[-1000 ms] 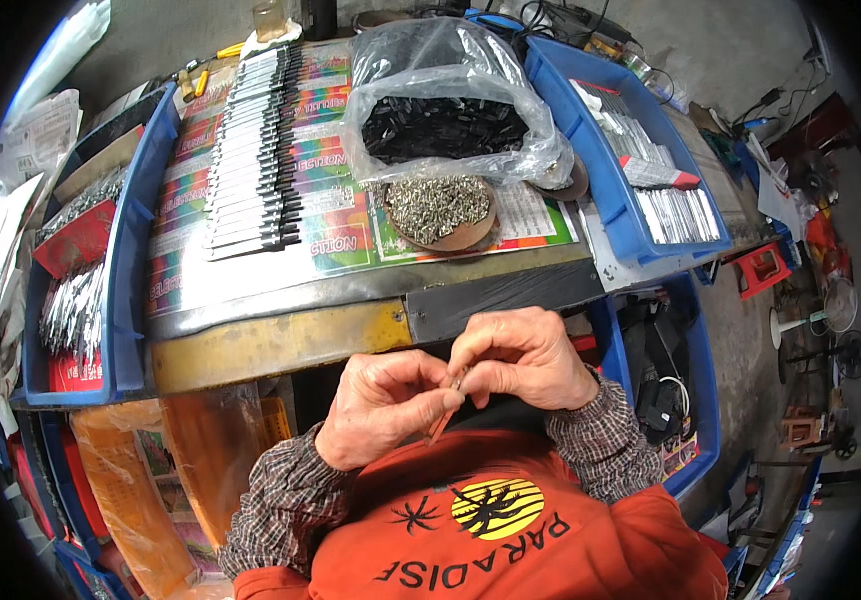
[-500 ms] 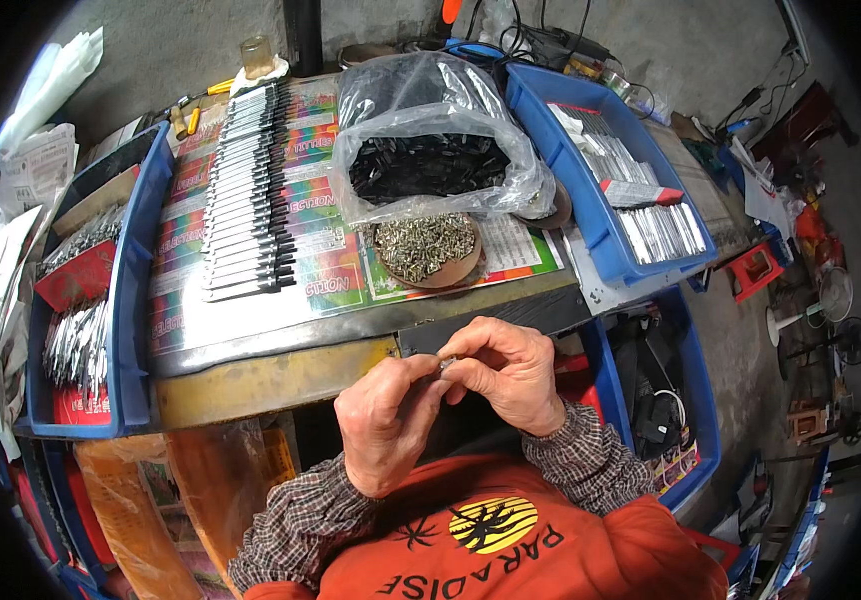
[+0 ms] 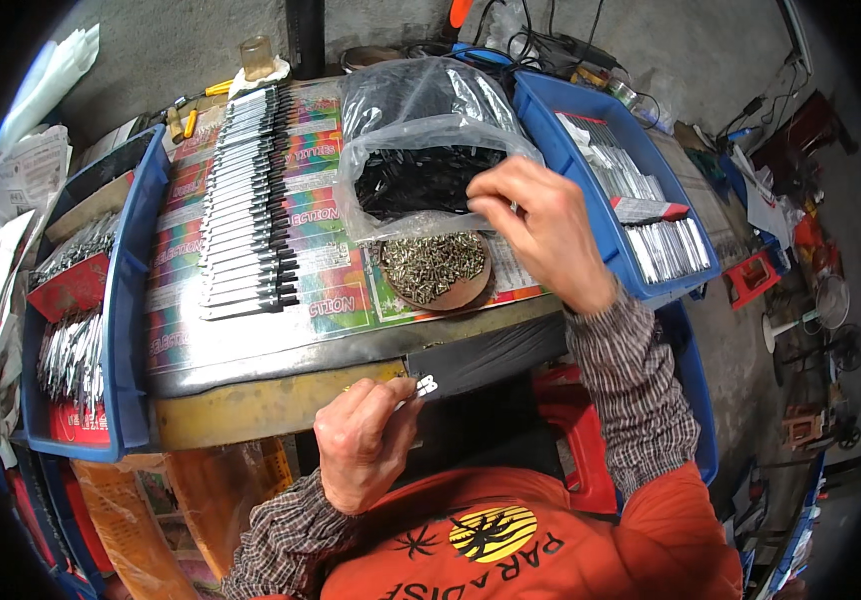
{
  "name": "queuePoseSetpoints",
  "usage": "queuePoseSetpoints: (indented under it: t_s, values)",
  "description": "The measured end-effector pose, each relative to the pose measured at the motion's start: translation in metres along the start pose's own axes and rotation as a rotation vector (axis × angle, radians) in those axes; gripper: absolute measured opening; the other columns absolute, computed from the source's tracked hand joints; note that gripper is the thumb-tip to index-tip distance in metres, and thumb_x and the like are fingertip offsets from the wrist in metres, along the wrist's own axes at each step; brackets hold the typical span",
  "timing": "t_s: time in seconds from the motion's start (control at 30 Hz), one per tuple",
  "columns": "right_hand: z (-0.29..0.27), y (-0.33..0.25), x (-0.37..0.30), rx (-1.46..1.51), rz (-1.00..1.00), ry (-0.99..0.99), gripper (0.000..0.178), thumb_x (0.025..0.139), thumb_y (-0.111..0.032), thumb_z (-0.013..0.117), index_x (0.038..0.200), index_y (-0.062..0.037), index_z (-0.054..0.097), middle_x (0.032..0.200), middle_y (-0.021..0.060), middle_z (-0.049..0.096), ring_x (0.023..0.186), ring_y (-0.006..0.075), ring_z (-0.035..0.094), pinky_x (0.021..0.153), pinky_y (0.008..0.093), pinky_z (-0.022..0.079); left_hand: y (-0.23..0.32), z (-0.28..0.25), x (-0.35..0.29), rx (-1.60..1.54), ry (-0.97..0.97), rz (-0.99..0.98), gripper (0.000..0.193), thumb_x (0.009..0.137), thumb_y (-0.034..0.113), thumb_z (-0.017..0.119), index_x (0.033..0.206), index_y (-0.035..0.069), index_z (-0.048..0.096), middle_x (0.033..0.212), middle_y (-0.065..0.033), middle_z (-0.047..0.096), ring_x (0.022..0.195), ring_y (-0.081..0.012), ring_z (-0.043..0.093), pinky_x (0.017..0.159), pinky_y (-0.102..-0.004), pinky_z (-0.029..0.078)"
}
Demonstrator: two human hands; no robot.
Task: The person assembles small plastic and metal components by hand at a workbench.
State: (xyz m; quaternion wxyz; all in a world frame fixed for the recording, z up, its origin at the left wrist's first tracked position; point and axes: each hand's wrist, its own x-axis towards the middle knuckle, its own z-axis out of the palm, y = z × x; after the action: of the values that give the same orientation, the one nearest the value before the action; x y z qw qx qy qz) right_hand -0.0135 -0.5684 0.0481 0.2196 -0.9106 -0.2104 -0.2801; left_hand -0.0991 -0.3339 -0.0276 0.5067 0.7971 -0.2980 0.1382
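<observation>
My left hand (image 3: 366, 440) is closed in a pinch in front of the table edge. A small, flat silver metal piece (image 3: 427, 385) with openings at its tip pokes out between thumb and forefinger; the rest is hidden by the fingers. My right hand (image 3: 546, 228) is raised over the table, at the right side of the mouth of a clear plastic bag (image 3: 421, 95). Its thumb and forefinger are bent, with a slight gap and nothing visible between them. Many slim black parts (image 3: 411, 180) fill the bag. Below it, a round dish (image 3: 466, 292) carries a heap of small brassy metal pins (image 3: 433, 262).
A long row of silver pieces with black ends (image 3: 243, 200) lies on the colourful printed sheet (image 3: 316, 275). Blue bins stand left (image 3: 139, 300) and right (image 3: 591, 160), holding silver strips. A red stool (image 3: 576, 430) is under the table. A glass jar (image 3: 257, 58) stands at the back.
My hands have separated. The right one has moved up to the bag's mouth, while the left has stayed low, shifted slightly down and left, with the silver piece now showing.
</observation>
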Motion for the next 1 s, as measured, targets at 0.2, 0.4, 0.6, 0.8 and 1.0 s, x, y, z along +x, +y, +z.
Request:
queuePoseSetpoints:
  t_s: [0.2,0.4,0.6,0.8,1.0]
  values:
    - [0.045,0.054,0.033,-0.204,-0.036,-0.263,0.015,0.076,-0.012,0.068,0.089,-0.0047,0.067,0.083,0.0080,0.059,0.086,0.0259,0.057,0.077,0.0379,0.046,-0.004,-0.009,0.001,0.027,-0.012,-0.058,0.017,0.072,-0.004,0.068,0.087,0.002,0.063,0.068,-0.0105,0.057,0.057,-0.0246,0.055,0.052,-0.0323,0.042]
    - [0.066,0.074,0.025,-0.285,0.028,-0.280,0.019,0.074,-0.014,0.070,0.091,-0.0069,0.068,0.089,0.0083,0.059,0.092,0.0268,0.057,0.080,0.0379,0.046,-0.010,-0.012,0.002,0.012,-0.005,-0.057,0.017,0.072,-0.004,0.068,0.086,0.002,0.063,0.067,-0.0103,0.056,0.056,-0.0240,0.054,0.051,-0.0320,0.041]
    - [0.051,0.065,0.023,-0.209,-0.016,-0.149,0.019,0.076,-0.013,0.068,0.093,-0.0041,0.064,0.088,0.0115,0.062,0.087,0.0288,0.059,0.076,0.0401,0.048,-0.008,-0.013,0.002,0.006,-0.016,-0.073,0.016,0.073,-0.004,0.068,0.087,0.002,0.063,0.064,-0.0101,0.054,0.053,-0.0234,0.051,0.050,-0.0318,0.040]
    - [0.021,0.009,-0.003,0.072,0.007,-0.041,0.022,0.078,-0.008,0.066,0.098,-0.0012,0.059,0.088,0.0129,0.064,0.079,0.0295,0.061,0.070,0.0380,0.049,-0.006,-0.012,-0.001,0.013,0.004,-0.066,0.016,0.073,-0.003,0.069,0.087,0.003,0.064,0.063,-0.0085,0.053,0.052,-0.0211,0.049,0.049,-0.0307,0.038]
    - [-0.005,-0.050,-0.063,0.460,0.160,-0.129,0.023,0.075,-0.003,0.070,0.097,0.0003,0.063,0.086,0.0092,0.064,0.079,0.0200,0.063,0.073,0.0301,0.049,0.007,-0.011,-0.004,0.022,-0.035,-0.034,0.017,0.073,-0.003,0.070,0.088,0.003,0.063,0.064,-0.0081,0.053,0.052,-0.0201,0.049,0.049,-0.0302,0.038]
